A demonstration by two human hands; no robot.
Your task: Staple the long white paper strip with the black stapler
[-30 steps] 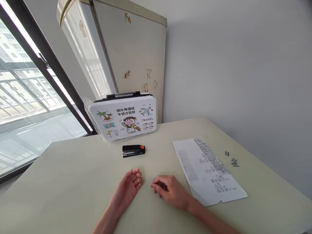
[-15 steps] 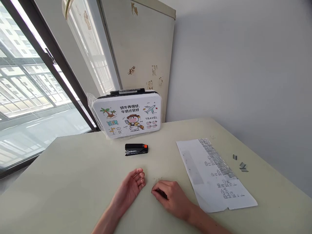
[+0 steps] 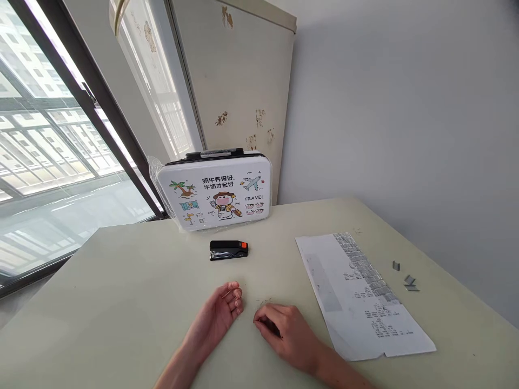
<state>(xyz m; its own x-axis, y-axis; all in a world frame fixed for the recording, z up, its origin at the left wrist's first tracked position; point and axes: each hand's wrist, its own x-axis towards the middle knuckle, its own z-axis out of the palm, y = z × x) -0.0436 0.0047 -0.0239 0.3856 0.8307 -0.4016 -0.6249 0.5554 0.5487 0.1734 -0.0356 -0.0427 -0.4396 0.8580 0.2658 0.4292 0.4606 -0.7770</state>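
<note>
My left hand (image 3: 217, 319) rests on its side on the table, palm turned inward, fingers loosely curled and apart, holding nothing. To its right, my right hand (image 3: 286, 335) has thumb and forefinger pinched together close to the tabletop; anything between them is too small or hidden to make out. Several tiny dark bits (image 3: 263, 300) lie just beyond the right fingertips. A black stapler (image 3: 229, 249) with an orange patch lies beyond the left hand, touched by neither. Right of my right hand lies a printed white sheet (image 3: 344, 308) with a strip of rows of staples (image 3: 367, 270) along its right side.
Several grey staple strips (image 3: 409, 281) lie near the table's right edge. At the back stands a white case (image 3: 217, 194) with cartoon prints, partly in clear plastic. Behind it is a worn cabinet (image 3: 239, 81); a window (image 3: 44, 135) is on the left, a wall on the right.
The view has shifted slightly, so objects sit a little lower and to the right. Both hands keep nearly the same pose and place; nothing is visibly taken or let go.
</note>
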